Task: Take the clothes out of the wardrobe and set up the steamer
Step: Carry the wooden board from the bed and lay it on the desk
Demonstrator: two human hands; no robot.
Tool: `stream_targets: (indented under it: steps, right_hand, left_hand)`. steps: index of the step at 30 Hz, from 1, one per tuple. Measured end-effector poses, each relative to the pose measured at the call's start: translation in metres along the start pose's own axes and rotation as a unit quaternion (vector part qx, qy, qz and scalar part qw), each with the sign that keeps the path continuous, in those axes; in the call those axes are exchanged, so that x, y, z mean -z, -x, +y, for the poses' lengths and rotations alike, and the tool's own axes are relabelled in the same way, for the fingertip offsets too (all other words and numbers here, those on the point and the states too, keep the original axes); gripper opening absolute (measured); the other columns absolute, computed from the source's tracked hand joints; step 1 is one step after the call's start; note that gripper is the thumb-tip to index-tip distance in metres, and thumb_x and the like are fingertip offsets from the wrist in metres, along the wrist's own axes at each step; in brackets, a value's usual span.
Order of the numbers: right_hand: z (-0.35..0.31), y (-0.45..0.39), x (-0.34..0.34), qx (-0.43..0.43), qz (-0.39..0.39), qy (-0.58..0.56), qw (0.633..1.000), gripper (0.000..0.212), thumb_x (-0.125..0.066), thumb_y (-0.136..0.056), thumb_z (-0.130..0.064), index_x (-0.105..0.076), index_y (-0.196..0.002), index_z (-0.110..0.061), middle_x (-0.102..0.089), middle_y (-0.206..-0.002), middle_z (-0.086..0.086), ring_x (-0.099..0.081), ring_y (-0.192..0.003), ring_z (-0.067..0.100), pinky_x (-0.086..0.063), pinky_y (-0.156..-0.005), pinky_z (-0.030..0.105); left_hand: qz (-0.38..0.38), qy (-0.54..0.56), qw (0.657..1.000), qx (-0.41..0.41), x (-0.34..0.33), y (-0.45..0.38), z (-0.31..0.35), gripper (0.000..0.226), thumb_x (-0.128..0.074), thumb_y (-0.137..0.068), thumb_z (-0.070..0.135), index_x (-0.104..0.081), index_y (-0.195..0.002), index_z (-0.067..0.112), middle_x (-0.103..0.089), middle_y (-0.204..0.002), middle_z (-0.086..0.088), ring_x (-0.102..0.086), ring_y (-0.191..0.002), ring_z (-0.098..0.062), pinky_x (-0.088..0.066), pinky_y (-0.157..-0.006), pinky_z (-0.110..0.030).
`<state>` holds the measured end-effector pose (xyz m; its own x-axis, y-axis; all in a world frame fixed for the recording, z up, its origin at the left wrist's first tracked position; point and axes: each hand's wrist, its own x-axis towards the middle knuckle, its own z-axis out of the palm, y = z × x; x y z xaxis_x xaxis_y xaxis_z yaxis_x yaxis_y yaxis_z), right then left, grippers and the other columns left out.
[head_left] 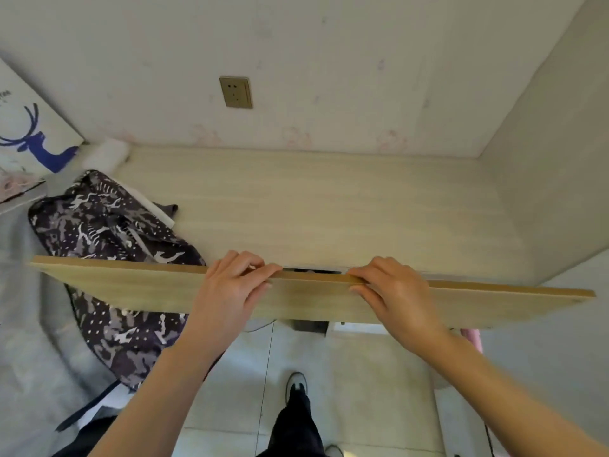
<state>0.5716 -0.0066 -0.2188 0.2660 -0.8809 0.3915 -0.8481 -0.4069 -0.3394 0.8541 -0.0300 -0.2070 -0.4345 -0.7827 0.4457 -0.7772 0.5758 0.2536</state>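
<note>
The board was pale matt wood-grain laminate, and the table looked the same. The patterned garment was soft cloth; the floor tiles were smooth and slightly glossy.

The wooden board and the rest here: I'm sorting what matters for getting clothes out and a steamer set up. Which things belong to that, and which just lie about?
In use:
wooden board, gripped by left hand and right hand
patterned garment
wall socket, likely for the steamer

Lying about:
deer picture
white roll

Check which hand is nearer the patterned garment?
Left. The left hand grips the board just right of the patterned garment; the right hand grips farther right.
</note>
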Motion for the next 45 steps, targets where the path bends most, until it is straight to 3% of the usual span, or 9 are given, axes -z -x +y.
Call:
stream_targets:
  steps: [6,13,17,22,28,31,36,45]
  right_hand:
    - [0.025,-0.067,0.005,-0.015,0.002,0.051,0.999,0.036,-0.040,-0.094,-0.042,-0.068,-0.105,-0.024,-0.061,-0.086,-0.007,-0.057,-0.075,0.018,-0.037,-0.060,0.029]
    - [0.056,-0.115,0.002,-0.062,0.009,0.096,0.993,0.032,-0.040,-0.093,-0.043,-0.066,-0.105,-0.028,-0.061,-0.088,-0.011,-0.057,-0.078,0.015,-0.034,-0.069,0.029]
    - [0.076,-0.129,0.002,-0.076,-0.001,0.094,0.993,0.032,-0.040,-0.093,-0.043,-0.066,-0.106,-0.028,-0.061,-0.089,-0.012,-0.057,-0.080,0.014,-0.035,-0.071,0.029]
    - [0.112,-0.142,0.005,-0.079,-0.020,0.082,0.993,0.033,-0.041,-0.093,-0.043,-0.067,-0.107,-0.028,-0.061,-0.089,-0.012,-0.057,-0.079,0.014,-0.037,-0.067,0.029]
    - [0.157,-0.163,0.018,-0.072,-0.069,0.045,0.994,0.029,-0.049,-0.093,-0.042,-0.069,-0.107,-0.027,-0.063,-0.088,-0.011,-0.060,-0.078,0.014,-0.039,-0.058,0.026]
    - [0.177,-0.171,0.023,-0.089,-0.100,0.020,0.991,0.024,-0.056,-0.092,-0.038,-0.068,-0.112,-0.029,-0.063,-0.094,-0.012,-0.059,-0.087,0.012,-0.042,-0.062,0.028]
    - [0.201,-0.187,0.025,-0.096,-0.147,-0.010,0.984,0.029,-0.052,-0.094,-0.043,-0.065,-0.117,-0.032,-0.063,-0.100,-0.014,-0.056,-0.097,0.009,-0.043,-0.071,0.028]
    - [0.212,-0.207,0.013,-0.092,-0.169,-0.015,0.981,0.028,-0.051,-0.094,-0.043,-0.064,-0.118,-0.035,-0.063,-0.103,-0.014,-0.055,-0.102,0.009,-0.038,-0.069,0.028]
  left_hand:
    - [0.017,-0.010,0.999,-0.025,-0.008,-0.070,-0.036,0.025,-0.060,-0.087,0.022,-0.071,-0.109,0.018,-0.059,-0.096,0.002,-0.049,-0.084,-0.017,-0.036,-0.072,-0.029]
    - [0.025,-0.015,0.999,-0.042,-0.032,-0.136,-0.063,0.022,-0.061,-0.088,0.023,-0.072,-0.106,0.019,-0.062,-0.094,0.003,-0.056,-0.079,-0.020,-0.038,-0.072,-0.031]
    - [0.013,0.001,0.999,-0.039,-0.050,-0.161,-0.068,0.022,-0.057,-0.090,0.027,-0.072,-0.106,0.022,-0.063,-0.096,0.005,-0.060,-0.074,-0.020,-0.044,-0.077,-0.034]
    - [-0.018,0.006,0.999,-0.030,-0.073,-0.190,-0.065,0.028,-0.049,-0.092,0.033,-0.070,-0.109,0.026,-0.061,-0.097,0.009,-0.061,-0.078,-0.016,-0.041,-0.076,-0.030]
    - [-0.049,0.018,0.998,-0.019,-0.097,-0.224,-0.056,0.025,-0.061,-0.088,0.026,-0.070,-0.112,0.026,-0.060,-0.098,0.009,-0.061,-0.075,-0.014,-0.046,-0.070,-0.037]
    - [-0.070,0.023,0.997,-0.003,-0.103,-0.239,-0.049,0.028,-0.071,-0.086,0.019,-0.069,-0.113,0.025,-0.060,-0.098,0.008,-0.060,-0.074,-0.013,-0.046,-0.070,-0.037]
    - [-0.093,0.024,0.995,0.021,-0.113,-0.256,-0.044,0.031,-0.072,-0.084,0.020,-0.070,-0.114,0.027,-0.061,-0.098,0.010,-0.060,-0.076,-0.012,-0.048,-0.070,-0.038]
    - [-0.111,0.049,0.991,0.053,-0.125,-0.262,-0.059,0.032,-0.071,-0.085,0.019,-0.069,-0.116,0.027,-0.059,-0.097,0.012,-0.057,-0.072,-0.010,-0.047,-0.075,-0.036]
